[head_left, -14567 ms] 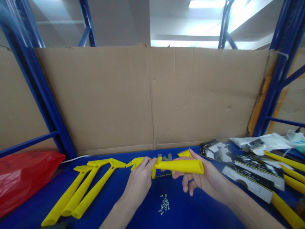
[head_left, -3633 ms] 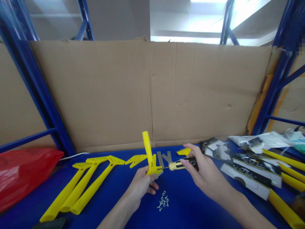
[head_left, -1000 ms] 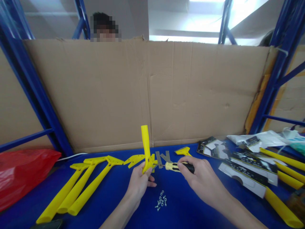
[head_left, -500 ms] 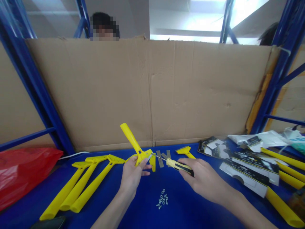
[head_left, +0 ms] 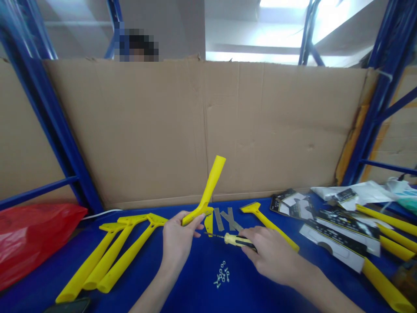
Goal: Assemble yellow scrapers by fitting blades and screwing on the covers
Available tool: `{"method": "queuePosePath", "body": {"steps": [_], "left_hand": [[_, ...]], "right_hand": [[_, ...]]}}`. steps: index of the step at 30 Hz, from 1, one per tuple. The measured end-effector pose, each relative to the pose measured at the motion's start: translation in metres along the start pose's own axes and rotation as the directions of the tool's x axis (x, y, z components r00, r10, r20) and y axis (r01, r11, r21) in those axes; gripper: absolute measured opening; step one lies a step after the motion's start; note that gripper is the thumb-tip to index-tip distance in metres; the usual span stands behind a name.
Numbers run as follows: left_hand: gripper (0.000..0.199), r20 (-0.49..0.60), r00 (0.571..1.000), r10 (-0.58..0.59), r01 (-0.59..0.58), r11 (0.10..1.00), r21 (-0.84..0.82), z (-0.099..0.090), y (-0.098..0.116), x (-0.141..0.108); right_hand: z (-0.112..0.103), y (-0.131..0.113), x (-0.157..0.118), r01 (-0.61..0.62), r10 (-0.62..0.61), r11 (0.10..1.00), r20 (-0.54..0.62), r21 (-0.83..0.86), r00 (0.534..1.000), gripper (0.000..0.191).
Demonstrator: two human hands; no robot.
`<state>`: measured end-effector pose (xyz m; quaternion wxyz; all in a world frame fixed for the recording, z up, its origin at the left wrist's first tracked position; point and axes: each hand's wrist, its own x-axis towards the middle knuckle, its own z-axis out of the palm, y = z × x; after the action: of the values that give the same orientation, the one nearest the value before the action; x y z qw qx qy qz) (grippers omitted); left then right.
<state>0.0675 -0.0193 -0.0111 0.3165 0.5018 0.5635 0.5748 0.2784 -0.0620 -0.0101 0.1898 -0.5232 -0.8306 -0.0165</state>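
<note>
My left hand [head_left: 180,234] is closed on the head of a yellow scraper [head_left: 211,182], whose handle points up and slightly right. In my right hand [head_left: 270,250] is a screwdriver [head_left: 233,240] with a cream and black handle. Its tip points left, below the scraper head and apart from it. Behind the tip lies a small yellow plastic piece [head_left: 209,222]. Flat metal blades [head_left: 219,219] rest just right of that piece. Nearer to me, a small pile of screws and nuts [head_left: 223,274] lies on the blue surface.
Several yellow scraper handles [head_left: 130,254] lie at left beside a red plastic bag [head_left: 35,241]. Another yellow scraper [head_left: 273,228] lies behind my right hand. Packaging cards [head_left: 335,243] and more yellow handles [head_left: 387,284] are at right. A cardboard wall [head_left: 208,130] closes the back.
The scraper in my left hand has turned, its handle swinging from upper left to upper right. The screwdriver tip has come away from the scraper head and dropped lower.
</note>
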Motion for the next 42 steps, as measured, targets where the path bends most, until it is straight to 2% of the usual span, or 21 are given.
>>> {"method": "queuePosePath", "body": {"steps": [3,12,15,18,20,22,25,27,29,31,34,36,37,39,42], "left_hand": [[0.033,-0.045,0.999,0.027,-0.026,0.999,0.035,-0.003,0.003,-0.001],[0.043,-0.168,0.985,0.044,-0.046,0.999,-0.004,-0.007,0.003,0.001],[0.044,-0.187,0.978,0.092,-0.099,0.995,-0.031,-0.007,0.0,0.002],[0.047,-0.196,0.973,0.12,-0.136,0.988,-0.069,-0.008,-0.001,0.003],[0.05,-0.163,0.981,0.102,-0.118,0.989,-0.093,-0.008,0.001,0.001],[0.052,-0.069,0.996,0.065,-0.073,0.989,-0.128,-0.006,0.004,-0.003],[0.051,0.115,0.993,0.021,-0.003,0.988,-0.155,-0.001,0.008,-0.011],[0.051,0.192,0.981,0.008,0.019,0.99,-0.138,0.002,0.008,-0.014],[0.051,0.218,0.976,0.021,0.008,0.992,-0.128,0.004,0.007,-0.012],[0.052,0.204,0.978,0.048,-0.027,0.994,-0.108,0.002,0.005,-0.006],[0.052,0.144,0.986,0.088,-0.101,0.991,0.086,-0.007,0.0,0.006],[0.044,0.11,0.984,0.142,-0.171,0.928,0.332,-0.014,-0.002,0.012],[0.038,0.108,0.981,0.164,-0.195,0.861,0.469,-0.017,-0.003,0.015],[0.031,0.122,0.974,0.189,-0.219,0.681,0.698,-0.021,-0.004,0.017],[0.03,0.153,0.966,0.211,-0.226,0.388,0.894,-0.025,-0.006,0.018]], "right_hand": [[0.0,-0.002,-0.001,0.007,-0.003,0.999,0.069,-0.053,0.998,0.02],[0.01,0.001,-0.003,0.055,-0.046,0.991,0.076,-0.125,0.996,0.013],[0.009,0.001,-0.001,0.06,-0.064,0.991,-0.029,-0.117,0.998,0.014],[0.001,0.0,0.001,0.093,-0.118,0.99,-0.274,-0.103,0.954,0.024],[-0.004,-0.002,0.002,0.138,-0.172,0.984,-0.408,-0.111,0.897,0.031],[-0.007,-0.004,0.002,0.176,-0.218,0.975,-0.449,-0.133,0.867,0.038],[-0.005,-0.006,0.001,0.235,-0.266,0.963,-0.346,-0.13,0.9,0.04],[0.0,-0.005,0.001,0.268,-0.285,0.958,-0.259,-0.098,0.923,0.038],[0.005,-0.003,0.002,0.277,-0.287,0.958,-0.233,-0.077,0.929,0.039],[0.008,0.002,0.003,0.257,-0.268,0.963,-0.262,-0.078,0.927,0.038],[0.006,0.012,0.007,0.186,-0.202,0.979,-0.328,-0.079,0.923,0.034],[0.002,0.019,0.009,0.105,-0.134,0.989,-0.362,-0.099,0.923,0.033],[-0.001,0.023,0.01,0.044,-0.089,0.991,-0.376,-0.126,0.922,0.033],[-0.007,0.028,0.012,-0.106,0.032,0.978,-0.375,-0.178,0.926,0.033],[-0.015,0.033,0.013,-0.313,0.247,0.925,-0.285,-0.215,0.926,0.034]]}}
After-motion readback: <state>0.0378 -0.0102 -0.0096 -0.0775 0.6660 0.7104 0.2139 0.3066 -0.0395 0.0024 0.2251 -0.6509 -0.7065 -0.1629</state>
